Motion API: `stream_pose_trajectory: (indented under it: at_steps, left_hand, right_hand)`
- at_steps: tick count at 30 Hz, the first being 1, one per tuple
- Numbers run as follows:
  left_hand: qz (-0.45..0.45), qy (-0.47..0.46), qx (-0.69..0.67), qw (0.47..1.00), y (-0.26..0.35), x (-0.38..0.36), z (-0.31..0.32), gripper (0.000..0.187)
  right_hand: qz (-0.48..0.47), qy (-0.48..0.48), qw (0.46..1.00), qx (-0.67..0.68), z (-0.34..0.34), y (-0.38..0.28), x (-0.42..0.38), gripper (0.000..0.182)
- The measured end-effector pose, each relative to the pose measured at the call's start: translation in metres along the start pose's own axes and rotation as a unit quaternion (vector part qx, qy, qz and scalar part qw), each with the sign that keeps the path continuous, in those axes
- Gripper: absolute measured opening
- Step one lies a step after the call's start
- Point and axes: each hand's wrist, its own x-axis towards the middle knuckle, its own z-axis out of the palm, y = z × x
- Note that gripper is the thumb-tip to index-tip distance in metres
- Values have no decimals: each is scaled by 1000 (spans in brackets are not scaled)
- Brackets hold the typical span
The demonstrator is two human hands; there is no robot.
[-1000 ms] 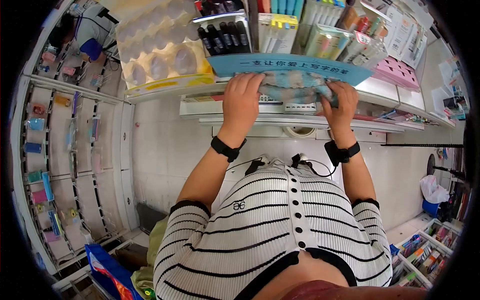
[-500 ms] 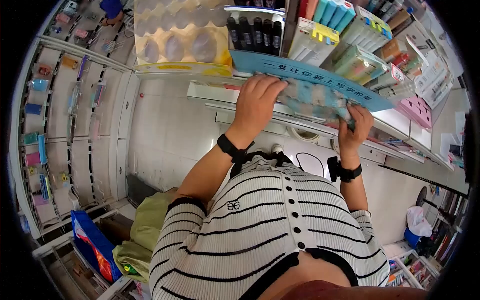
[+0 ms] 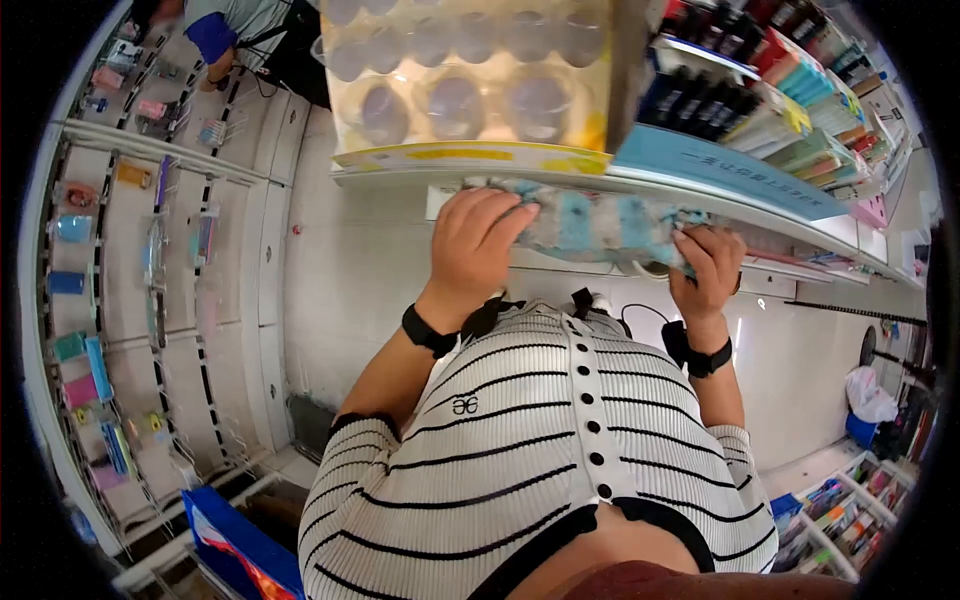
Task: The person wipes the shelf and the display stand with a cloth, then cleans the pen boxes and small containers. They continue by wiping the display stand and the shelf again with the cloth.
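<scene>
A fuzzy cloth with blue, grey and white stripes stretches between my hands along the shelf's front edge. My left hand has its fingers curled over the cloth's left end, beneath a yellow display tray with rounded clear plastic hollows. At the other end, my right hand grips the bunched cloth. Above it and to the right is a pale blue display front with printed characters. Black pens stand in rows behind that front.
Boxed pens fill the shelf at the right. Along the left stands a white rack with hooks and small packaged goods. A blue bag is at lower left. Another person's arm shows at upper left.
Both hands have shifted left along the shelf with the cloth, from the blue display front toward the yellow tray. More of the cloth shows between them. Another person has come further into view.
</scene>
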Motion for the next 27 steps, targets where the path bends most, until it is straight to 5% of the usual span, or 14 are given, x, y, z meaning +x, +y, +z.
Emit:
stream_pose_trajectory:
  at_steps: [8,10,20,27]
  left_hand:
    - [0,0,86,996,-99,-23,-65,29]
    - [14,1,72,997,-113,-24,-61,43]
    - [6,11,19,1000,-124,-18,-54,35]
    - [-17,45,-52,997,-127,-28,-41,46]
  right_hand:
    - [7,10,999,-43,96,-87,38,44]
    - [15,7,997,-70,102,-93,39,44]
    - [44,46,997,-38,113,-84,41,38]
    - [71,76,994,-31,124,-82,39,37]
